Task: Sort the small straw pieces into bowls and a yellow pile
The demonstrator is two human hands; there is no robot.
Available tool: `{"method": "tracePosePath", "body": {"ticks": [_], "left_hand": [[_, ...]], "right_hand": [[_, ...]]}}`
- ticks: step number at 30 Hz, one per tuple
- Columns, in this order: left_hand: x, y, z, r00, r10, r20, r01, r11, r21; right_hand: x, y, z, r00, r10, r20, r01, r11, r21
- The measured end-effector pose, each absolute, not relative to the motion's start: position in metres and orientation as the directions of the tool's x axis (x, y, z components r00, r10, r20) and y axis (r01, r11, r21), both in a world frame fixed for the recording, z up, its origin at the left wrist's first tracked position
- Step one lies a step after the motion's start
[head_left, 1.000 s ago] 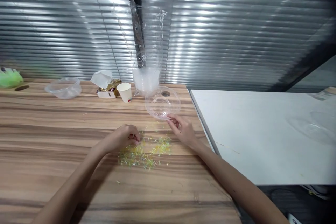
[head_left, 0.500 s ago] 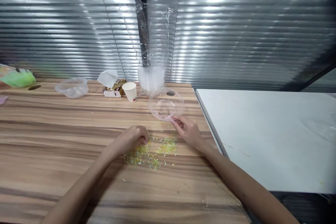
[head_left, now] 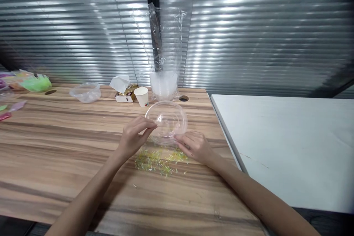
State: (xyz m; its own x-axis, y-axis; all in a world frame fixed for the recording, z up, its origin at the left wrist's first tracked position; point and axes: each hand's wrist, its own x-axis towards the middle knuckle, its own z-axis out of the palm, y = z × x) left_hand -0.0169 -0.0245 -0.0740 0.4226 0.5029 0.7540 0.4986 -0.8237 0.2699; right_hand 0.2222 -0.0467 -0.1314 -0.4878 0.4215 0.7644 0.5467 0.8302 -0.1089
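Clear bowl: the clear plastic bowl (head_left: 169,110) is in front of the person, above the wooden table (head_left: 155,206), with its round opening turned towards the viewer; whether its base touches the wood, I cannot tell.
Right hand: the right hand (head_left: 197,146) is at the near right edge of the clear bowl, and thumb and fingers grip its rim.
Left hand: the left hand (head_left: 134,134) is at the left side of the clear bowl, apart from the right hand; its thumb and fingertips meet in a pinch over the bowl, and whether something small is between them, I cannot tell.
Yellow-green strips: many thin yellow-green strips (head_left: 151,159) lie scattered on the wood, just on the near side of the clear bowl.
Paper cup: the paper cup (head_left: 142,97) stands upright, behind the clear bowl and to its left.
Tissue pack: the tissue pack (head_left: 125,98) is beyond the cup, farther left of the clear bowl.
Bagged stack: the bagged stack (head_left: 163,85) stands directly behind the clear bowl.
White table: the white table (head_left: 290,147) is to the right of the clear bowl.
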Motion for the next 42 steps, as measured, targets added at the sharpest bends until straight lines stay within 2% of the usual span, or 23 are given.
{"method": "tracePosePath", "body": {"ticks": [4,6,8,10,12,15,18,21,27,34,42], "left_hand": [[-0.016,-0.017,-0.080,0.470,0.458,0.755,0.473,-0.852,0.223],[-0.022,-0.015,-0.076,0.400,0.515,0.758,0.491,-0.819,0.297],[-0.030,-0.013,-0.070,0.316,0.633,0.707,0.524,-0.738,0.426],[-0.038,-0.010,-0.067,0.327,0.754,0.569,0.552,-0.642,0.533],[-0.041,-0.008,-0.073,0.456,0.796,0.398,0.560,-0.604,0.567],[-0.033,-0.010,-0.094,0.707,0.684,0.181,0.517,-0.675,0.527],[-0.015,-0.022,-0.111,0.816,0.577,0.032,0.518,-0.755,0.403],[0.004,-0.039,-0.115,0.844,0.536,0.031,0.504,-0.811,0.296],[0.016,-0.055,-0.118,0.898,0.437,0.038,0.421,-0.883,0.208],[0.011,-0.049,-0.129,0.862,0.496,0.106,0.482,-0.866,0.131],[0.024,-0.058,-0.116,0.941,0.335,0.051,0.321,-0.929,0.186]], "right_hand": [[0.222,-0.048,-0.130,-0.491,0.433,0.756,0.545,0.830,-0.120],[0.224,-0.047,-0.129,-0.458,0.461,0.760,0.559,0.814,-0.158],[0.227,-0.045,-0.128,-0.403,0.492,0.771,0.574,0.792,-0.206],[0.230,-0.042,-0.127,-0.326,0.535,0.779,0.594,0.757,-0.272],[0.233,-0.039,-0.128,-0.231,0.599,0.767,0.617,0.699,-0.361],[0.236,-0.033,-0.132,-0.106,0.670,0.735,0.631,0.616,-0.471],[0.237,-0.030,-0.135,-0.051,0.678,0.733,0.632,0.590,-0.503],[0.236,-0.028,-0.136,-0.050,0.691,0.721,0.617,0.589,-0.522],[0.237,-0.025,-0.135,-0.027,0.712,0.702,0.610,0.568,-0.553],[0.236,-0.023,-0.132,-0.041,0.738,0.674,0.645,0.535,-0.546],[0.235,-0.022,-0.129,-0.063,0.659,0.749,0.634,0.606,-0.480]]}}
